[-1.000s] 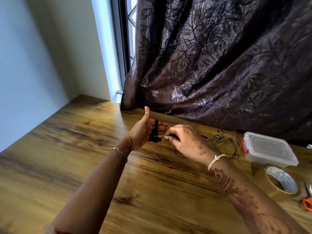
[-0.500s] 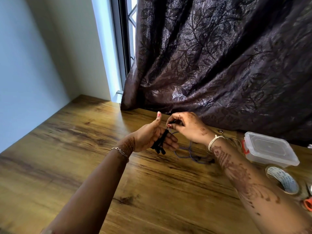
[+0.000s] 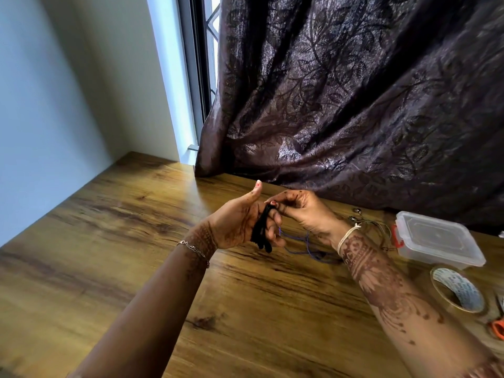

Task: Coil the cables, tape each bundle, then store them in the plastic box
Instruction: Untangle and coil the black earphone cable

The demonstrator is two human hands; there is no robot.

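The black cable bundle (image 3: 262, 230) is wound into a tight hank and held upright in the left hand (image 3: 237, 222), above the tabletop (image 3: 136, 241) and in front of the dark curtain (image 3: 354, 105). No tape shows on it, so the likely trouble is the loops springing apart: the tape roll (image 3: 458, 293) lies well off to the right, past the plastic box (image 3: 436, 241), and reaching it would mean freeing 1 hand from the coil. A second risk is snagging. A purple cable (image 3: 300, 251) lies loose on the tabletop just under the hands, with 1 strand rising toward the left hand; whether it joins the black bundle cannot be told. More thin cables (image 3: 377, 230) lie tangled beside the box. The left fingers (image 3: 272, 223) are curled round the bundle's middle, clamping it against the palm, while the thumb sticks straight up, clear of it. The right hand (image 3: 305, 211) meets the bundle's top end, its thumb and forefinger pressed together in a pinch there and the other fingers loosely curled behind. Orange-handled scissors (image 3: 497, 329) sit at the frame's right edge.
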